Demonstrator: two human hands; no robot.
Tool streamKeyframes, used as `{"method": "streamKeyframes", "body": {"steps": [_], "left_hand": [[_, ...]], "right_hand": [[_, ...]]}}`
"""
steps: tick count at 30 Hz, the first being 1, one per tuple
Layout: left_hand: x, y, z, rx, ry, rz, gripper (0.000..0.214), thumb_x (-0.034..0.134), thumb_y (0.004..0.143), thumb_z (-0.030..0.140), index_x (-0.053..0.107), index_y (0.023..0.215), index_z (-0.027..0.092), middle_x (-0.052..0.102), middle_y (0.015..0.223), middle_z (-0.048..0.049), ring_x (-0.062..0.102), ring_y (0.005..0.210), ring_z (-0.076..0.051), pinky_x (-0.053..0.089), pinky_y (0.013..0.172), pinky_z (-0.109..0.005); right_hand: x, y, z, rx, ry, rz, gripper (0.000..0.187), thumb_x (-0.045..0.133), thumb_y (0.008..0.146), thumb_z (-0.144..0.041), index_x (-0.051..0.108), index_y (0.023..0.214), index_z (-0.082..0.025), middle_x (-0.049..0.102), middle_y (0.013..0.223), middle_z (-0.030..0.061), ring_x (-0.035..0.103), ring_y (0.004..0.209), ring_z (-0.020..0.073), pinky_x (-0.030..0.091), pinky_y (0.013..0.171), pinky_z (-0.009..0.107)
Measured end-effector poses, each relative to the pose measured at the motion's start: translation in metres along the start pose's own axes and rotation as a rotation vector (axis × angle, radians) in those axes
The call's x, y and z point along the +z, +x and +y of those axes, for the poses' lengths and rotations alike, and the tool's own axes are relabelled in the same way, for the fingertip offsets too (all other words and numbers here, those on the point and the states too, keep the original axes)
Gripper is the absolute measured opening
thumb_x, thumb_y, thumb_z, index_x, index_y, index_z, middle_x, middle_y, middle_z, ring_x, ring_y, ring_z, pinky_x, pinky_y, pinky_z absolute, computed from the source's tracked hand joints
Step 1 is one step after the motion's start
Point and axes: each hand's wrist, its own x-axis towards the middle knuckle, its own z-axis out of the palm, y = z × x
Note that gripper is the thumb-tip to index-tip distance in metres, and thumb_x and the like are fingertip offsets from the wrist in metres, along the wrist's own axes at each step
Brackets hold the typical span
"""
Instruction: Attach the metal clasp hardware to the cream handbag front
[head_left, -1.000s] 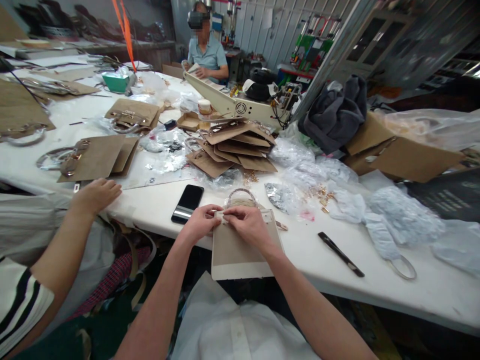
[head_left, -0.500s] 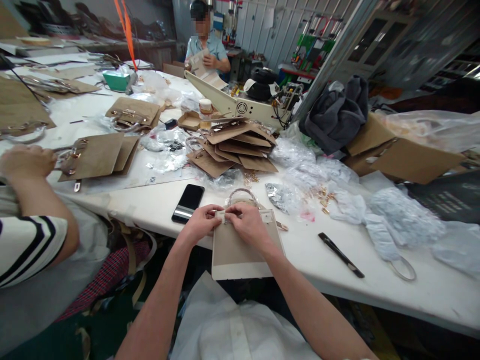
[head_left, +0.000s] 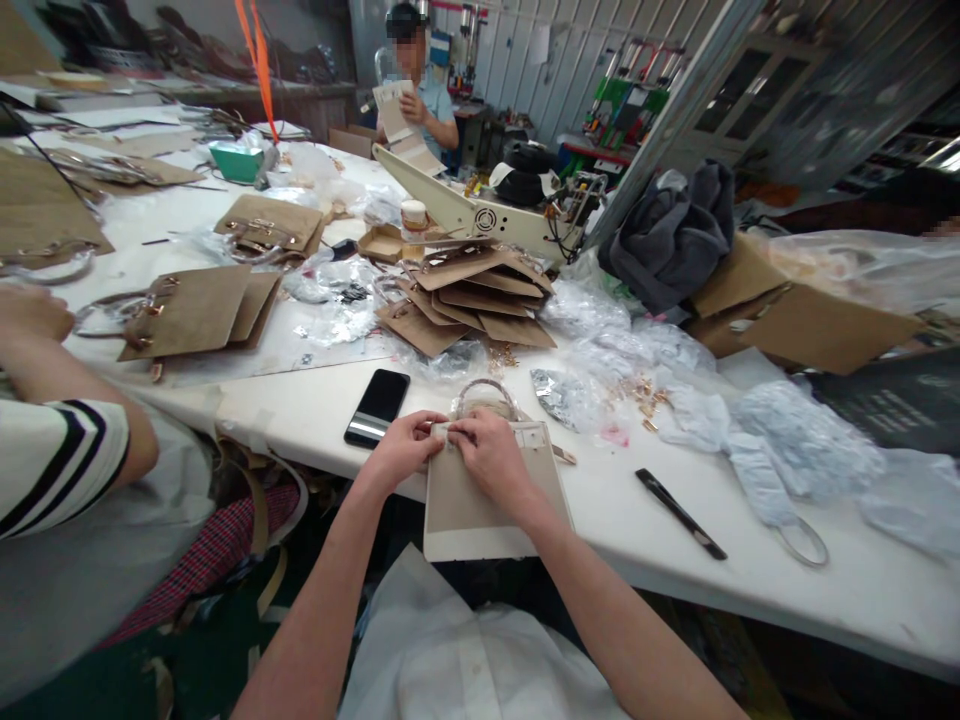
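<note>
A beige handbag panel point(head_left: 480, 505) with a pale lower border lies at the table's front edge, its bottom overhanging toward my lap. A wrapped, curved bag handle point(head_left: 486, 388) rises beyond its top edge. My left hand point(head_left: 411, 446) pinches the panel's upper left corner between thumb and fingers. Right beside it, my right hand point(head_left: 491, 455) is closed with its fingertips at the same top edge, the two hands nearly touching. Whatever small piece sits between the right fingertips is hidden. A strap end with a metal tip point(head_left: 564, 456) sticks out past the panel's right side.
A phone point(head_left: 377, 408) lies left of the panel, a dark slim tool point(head_left: 681, 513) to the right. Brown bag pieces point(head_left: 480, 290) are stacked ahead, near plastic bags point(head_left: 600, 385) and small gold fittings point(head_left: 654, 400). One co-worker's arm point(head_left: 67, 370) is at left; another person point(head_left: 427, 105) sits opposite.
My hands stay at the panel's top edge with only slight finger movement. The left co-worker's hand has drawn away from the brown bag, and the person opposite has raised a panel.
</note>
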Motion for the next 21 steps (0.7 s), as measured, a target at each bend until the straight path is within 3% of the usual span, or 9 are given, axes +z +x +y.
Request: {"method": "streamKeyframes", "body": {"steps": [5,9,11,14,17,21], "left_hand": [[0.000,0.001,-0.002,0.012,0.034,0.026,0.048,0.077,0.072,0.031,0.080,0.118,0.016,0.076,0.092,-0.0050,0.067,0.076,-0.016,0.048,0.063,-0.023],[0.001,0.000,0.000,-0.001,0.047,0.044,0.048,0.076,0.073,0.030,0.081,0.118,0.016,0.078,0.094,-0.0056,0.068,0.079,-0.017,0.048,0.066,-0.024],[0.001,0.000,0.001,-0.015,0.039,0.038,0.049,0.078,0.073,0.033,0.080,0.119,0.016,0.077,0.094,-0.0054,0.068,0.080,-0.017,0.049,0.067,-0.024],[-0.001,-0.001,0.001,-0.019,0.047,0.035,0.051,0.081,0.074,0.037,0.080,0.121,0.017,0.077,0.094,-0.0046,0.068,0.082,-0.017,0.050,0.070,-0.025],[-0.002,-0.002,0.002,-0.008,0.067,0.021,0.055,0.083,0.076,0.042,0.079,0.125,0.017,0.078,0.096,-0.0049,0.069,0.086,-0.017,0.051,0.076,-0.026],[-0.003,-0.003,0.010,-0.052,0.074,0.012,0.069,0.083,0.076,0.053,0.073,0.132,0.014,0.080,0.105,-0.0101,0.073,0.100,-0.024,0.057,0.089,-0.033]], "right_hand": [[-0.041,-0.018,0.000,-0.076,0.035,0.136,0.021,0.063,0.104,-0.015,0.081,0.111,-0.024,0.078,0.112,0.0090,0.072,0.105,0.0263,0.056,0.095,0.039],[-0.074,-0.052,0.012,0.095,-0.250,0.066,0.014,0.070,0.102,-0.018,0.080,0.100,-0.027,0.078,0.104,0.0054,0.073,0.091,0.0253,0.053,0.081,0.036],[-0.075,-0.069,0.016,0.176,-0.386,0.026,0.010,0.076,0.099,-0.018,0.079,0.100,-0.027,0.077,0.105,0.0053,0.071,0.088,0.0249,0.050,0.073,0.035],[-0.062,-0.083,0.019,0.230,-0.504,0.071,0.008,0.078,0.098,-0.018,0.075,0.100,-0.026,0.075,0.108,0.0082,0.070,0.093,0.0267,0.046,0.067,0.035],[-0.050,-0.081,0.024,0.263,-0.517,0.119,0.010,0.077,0.099,-0.018,0.072,0.095,-0.025,0.073,0.105,0.0086,0.069,0.090,0.0260,0.043,0.063,0.034],[-0.049,-0.070,0.031,0.266,-0.514,0.052,0.015,0.071,0.100,-0.014,0.071,0.089,-0.024,0.074,0.102,0.0076,0.069,0.081,0.0235,0.042,0.058,0.035]]}}
